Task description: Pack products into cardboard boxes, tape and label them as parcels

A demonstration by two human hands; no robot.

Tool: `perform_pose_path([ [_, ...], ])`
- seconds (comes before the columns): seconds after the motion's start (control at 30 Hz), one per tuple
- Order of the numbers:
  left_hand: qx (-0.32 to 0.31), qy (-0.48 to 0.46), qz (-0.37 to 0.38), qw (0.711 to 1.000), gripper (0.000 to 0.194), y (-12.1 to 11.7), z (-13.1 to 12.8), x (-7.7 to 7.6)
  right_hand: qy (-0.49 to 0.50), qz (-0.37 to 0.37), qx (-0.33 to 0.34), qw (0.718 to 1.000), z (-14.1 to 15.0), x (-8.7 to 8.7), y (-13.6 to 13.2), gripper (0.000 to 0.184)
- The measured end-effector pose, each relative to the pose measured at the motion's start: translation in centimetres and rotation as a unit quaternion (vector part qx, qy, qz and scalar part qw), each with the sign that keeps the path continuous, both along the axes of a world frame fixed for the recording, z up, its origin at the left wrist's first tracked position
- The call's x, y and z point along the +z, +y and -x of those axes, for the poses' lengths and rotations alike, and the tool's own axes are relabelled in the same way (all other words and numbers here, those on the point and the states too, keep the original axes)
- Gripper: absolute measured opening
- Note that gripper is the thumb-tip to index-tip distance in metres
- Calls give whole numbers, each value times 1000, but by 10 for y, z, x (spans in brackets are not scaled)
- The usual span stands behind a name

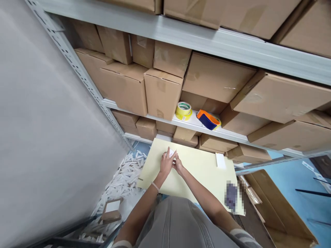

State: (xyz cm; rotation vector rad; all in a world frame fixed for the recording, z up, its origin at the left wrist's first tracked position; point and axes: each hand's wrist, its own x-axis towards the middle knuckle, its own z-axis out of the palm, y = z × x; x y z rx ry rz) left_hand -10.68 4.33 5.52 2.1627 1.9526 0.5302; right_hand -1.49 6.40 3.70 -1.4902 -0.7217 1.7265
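Note:
Both my hands meet over the far part of a pale yellow table top (199, 168). My left hand (166, 163) and my right hand (178, 165) are closed together on a small white piece (171, 153), which looks like a little folded carton. A second small white piece (220, 160) lies flat on the table to the right, apart from my hands. A thin band circles my left wrist.
A metal rack (207, 41) packed with brown cardboard boxes stands behind the table. A yellow tape roll (183, 110) and an orange-blue tape dispenser (208, 119) sit on its shelf. White strips (121, 179) litter the floor at left; an open carton (274, 210) stands at right.

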Motion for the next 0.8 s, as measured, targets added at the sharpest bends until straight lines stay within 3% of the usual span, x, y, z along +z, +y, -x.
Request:
perform_pose_path([
  [0.17, 55, 8, -16, 998, 58, 31, 53, -1, -22, -2, 22, 1000, 62, -1, 42, 63],
  [0.3, 72, -1, -18, 997, 58, 57, 80, -6, -35, 1, 26, 999, 92, 0, 74, 61],
  [0.47, 101, -16, -11, 995, 61, 71, 82, -10, -48, 8, 32, 998, 97, -6, 93, 62],
  [0.67, 102, -41, 9, 994, 62, 69, 76, -10, -77, -8, 32, 997, 94, -15, 88, 66],
  [0.8, 75, -40, 5, 996, 71, 62, 82, -2, -99, -65, 28, 993, 91, -10, 81, 68],
])
